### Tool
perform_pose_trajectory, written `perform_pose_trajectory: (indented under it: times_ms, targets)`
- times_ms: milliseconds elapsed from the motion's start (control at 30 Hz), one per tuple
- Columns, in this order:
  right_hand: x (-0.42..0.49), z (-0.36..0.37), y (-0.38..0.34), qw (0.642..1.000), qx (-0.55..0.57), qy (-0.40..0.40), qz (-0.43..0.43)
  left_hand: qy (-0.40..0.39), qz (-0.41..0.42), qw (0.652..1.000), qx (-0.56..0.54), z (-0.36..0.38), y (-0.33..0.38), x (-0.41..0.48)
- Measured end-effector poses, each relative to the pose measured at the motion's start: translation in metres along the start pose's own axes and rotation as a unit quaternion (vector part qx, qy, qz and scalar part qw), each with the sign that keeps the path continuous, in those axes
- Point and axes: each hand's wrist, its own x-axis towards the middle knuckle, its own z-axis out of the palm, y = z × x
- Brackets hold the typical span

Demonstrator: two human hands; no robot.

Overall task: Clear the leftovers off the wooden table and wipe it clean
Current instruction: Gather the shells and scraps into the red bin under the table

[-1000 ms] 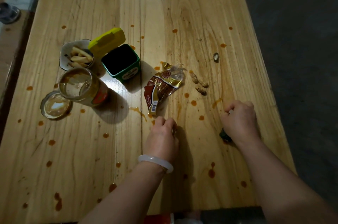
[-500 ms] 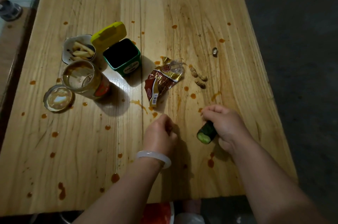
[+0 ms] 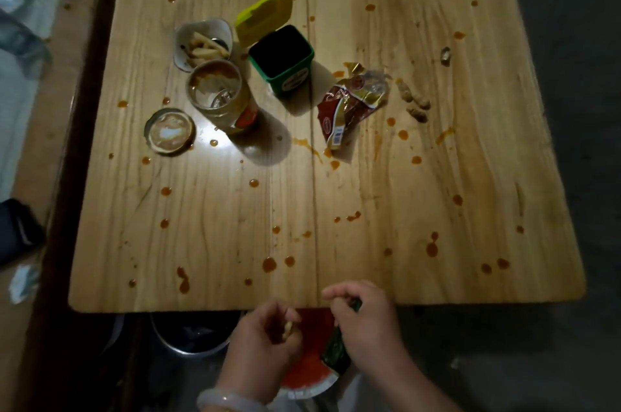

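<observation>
Table (image 3: 208,243) w/ sauce drops (image 3: 268,264), dark floor (image 3: 571,42).

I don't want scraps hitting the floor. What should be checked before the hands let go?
1. Left hand grip on the pale scrap: ok, pinched in the fingers.
2. Right hand grip on the green piece: ok, fingers curled round it.
3. Hands past the table edge: ok, both off its near side.
4. Red dish under the hands: ok in this view; the height between them, cannot tell.
5. Table cleared: not ok; wrapper, peanuts and jar lie on it.
6. Sauce spots wiped: not ok.
</observation>
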Motion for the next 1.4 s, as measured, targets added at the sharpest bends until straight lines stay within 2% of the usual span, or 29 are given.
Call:
perform_pose_trajectory:
  times_ms: [67, 167, 300, 500, 700, 833, 967, 1200, 1300, 1400]
  targets:
    - [-0.007, 0.022, 0.012, 0.999, -0.023, 0.031, -0.018, 0.007, -0.048, 0.998, 0.026, -0.002, -0.028, -0.001]
    - [-0.016, 0.052, 0.028, 0.989, -0.075, 0.078, -0.096, 0.043, -0.07, 0.995, 0.049, 0.003, -0.066, 0.002]
    - [-0.016, 0.095, 0.061, 0.973, -0.111, 0.121, -0.164, 0.084, -0.087, 0.993, 0.018, 0.008, -0.092, 0.012]
    - [-0.007, 0.116, 0.088, 0.992, -0.099, 0.051, -0.067, 0.071, -0.108, 0.992, 0.004, 0.008, -0.105, 0.024]
    - [-0.006, 0.122, 0.091, 0.996, -0.066, 0.05, -0.034, 0.07, -0.126, 0.99, -0.004, 0.006, -0.124, 0.029]
    - [-0.005, 0.121, 0.089, 0.998, -0.028, 0.059, -0.006, 0.084, -0.115, 0.989, -0.033, 0.007, -0.125, 0.029]
    - [-0.003, 0.118, 0.09, 0.998, -0.037, 0.051, 0.004, 0.12, -0.102, 0.987, -0.031, 0.008, -0.126, 0.029]
    - [-0.005, 0.113, 0.088, 0.997, -0.064, 0.034, -0.014, 0.109, -0.092, 0.989, -0.022, 0.005, -0.111, 0.024]
    - [-0.011, 0.103, 0.079, 0.997, -0.052, 0.023, -0.046, 0.104, -0.05, 0.993, 0.011, 0.006, -0.098, 0.015]
    - [-0.018, 0.088, 0.062, 0.996, -0.035, 0.035, -0.074, 0.099, 0.036, 0.993, 0.062, 0.007, -0.08, 0.003]
